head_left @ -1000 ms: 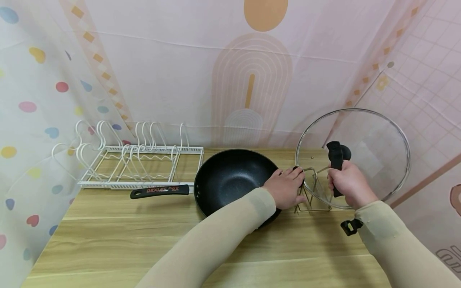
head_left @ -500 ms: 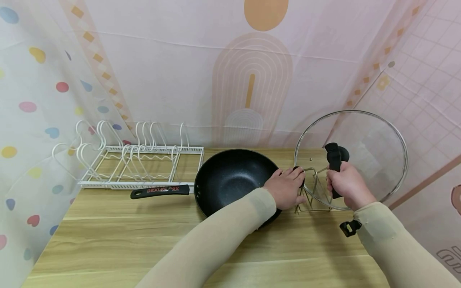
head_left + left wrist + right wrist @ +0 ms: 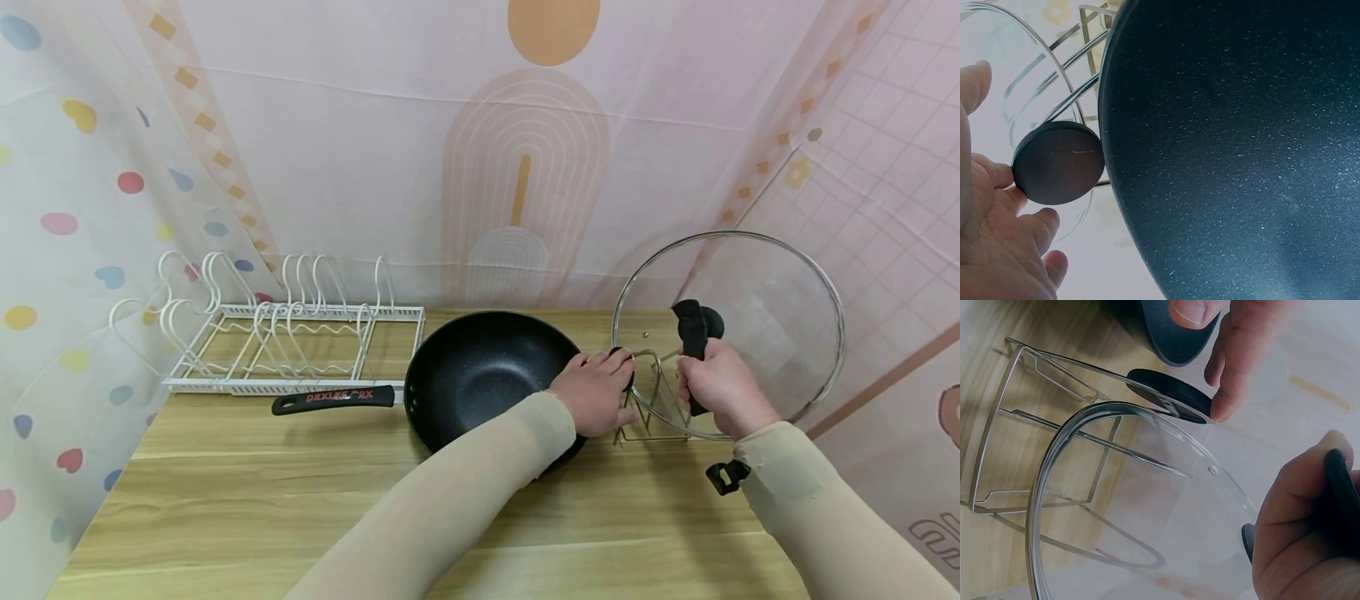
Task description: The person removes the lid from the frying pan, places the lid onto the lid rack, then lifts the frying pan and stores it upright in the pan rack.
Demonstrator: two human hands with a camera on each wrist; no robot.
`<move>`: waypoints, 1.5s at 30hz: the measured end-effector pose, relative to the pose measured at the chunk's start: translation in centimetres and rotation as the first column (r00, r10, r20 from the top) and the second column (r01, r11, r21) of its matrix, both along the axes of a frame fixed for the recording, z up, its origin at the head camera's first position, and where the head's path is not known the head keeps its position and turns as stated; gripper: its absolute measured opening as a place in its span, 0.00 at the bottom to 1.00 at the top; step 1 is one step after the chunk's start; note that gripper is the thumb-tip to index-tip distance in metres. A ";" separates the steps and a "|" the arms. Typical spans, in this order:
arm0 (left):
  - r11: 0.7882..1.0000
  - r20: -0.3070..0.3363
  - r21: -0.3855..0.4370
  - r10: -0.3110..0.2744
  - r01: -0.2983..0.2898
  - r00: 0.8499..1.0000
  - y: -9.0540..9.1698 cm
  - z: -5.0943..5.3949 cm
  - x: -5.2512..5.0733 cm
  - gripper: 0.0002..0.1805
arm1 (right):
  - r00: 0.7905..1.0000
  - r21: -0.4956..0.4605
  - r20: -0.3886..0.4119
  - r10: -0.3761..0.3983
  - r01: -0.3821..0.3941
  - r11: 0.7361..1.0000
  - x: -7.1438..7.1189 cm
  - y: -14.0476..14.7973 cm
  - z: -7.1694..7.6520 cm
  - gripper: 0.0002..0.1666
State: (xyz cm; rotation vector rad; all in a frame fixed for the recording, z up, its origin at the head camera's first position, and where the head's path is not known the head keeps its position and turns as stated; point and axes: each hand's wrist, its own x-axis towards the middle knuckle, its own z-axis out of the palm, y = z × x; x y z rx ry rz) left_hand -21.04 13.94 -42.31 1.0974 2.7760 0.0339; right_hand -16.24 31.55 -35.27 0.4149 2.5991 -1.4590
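Note:
My left hand reaches over the right side of a black wok. Its fingers touch the edge of a round black disc on a small wire lid rack; the thumb stands apart from the disc. With my right hand I grip the black upright handle of a big glass lid. The lid stands on edge, tilted, and its metal rim is at the rack's wires. Whether the rim bears on the rack cannot be told for sure.
A white dish rack with several curved hooks stands at the back left of the wooden table. The wok's long handle points left in front of it. Patterned curtains hang behind and on both sides.
The lid has shifted slightly left and down, my right hand moving with its handle. My left hand, the wok and the racks stay where they were.

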 end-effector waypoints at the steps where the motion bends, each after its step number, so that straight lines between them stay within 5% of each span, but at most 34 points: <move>1: 1.000 0.001 0.002 0.000 0.000 1.000 0.0 -0.1 0.0 0.45 | 1.000 -0.001 -0.001 0.001 -0.001 1.000 0.0 -0.1 0.0 0.15; 10: 1.000 -0.010 0.012 -0.011 0.011 1.000 -0.1 0.2 0.1 0.45 | 1.000 0.044 -0.004 0.009 -0.009 0.999 0.0 -0.2 -0.4 0.08; 39: 1.000 0.015 0.006 -0.006 0.006 1.000 0.0 0.2 0.1 0.46 | 0.997 0.130 0.023 0.074 -0.076 0.989 0.3 -0.7 -1.9 0.18; 45: 1.000 0.025 0.007 0.000 0.000 1.000 0.1 0.2 0.1 0.46 | 0.996 0.164 0.031 0.079 -0.083 0.983 0.5 -1.0 -2.0 0.13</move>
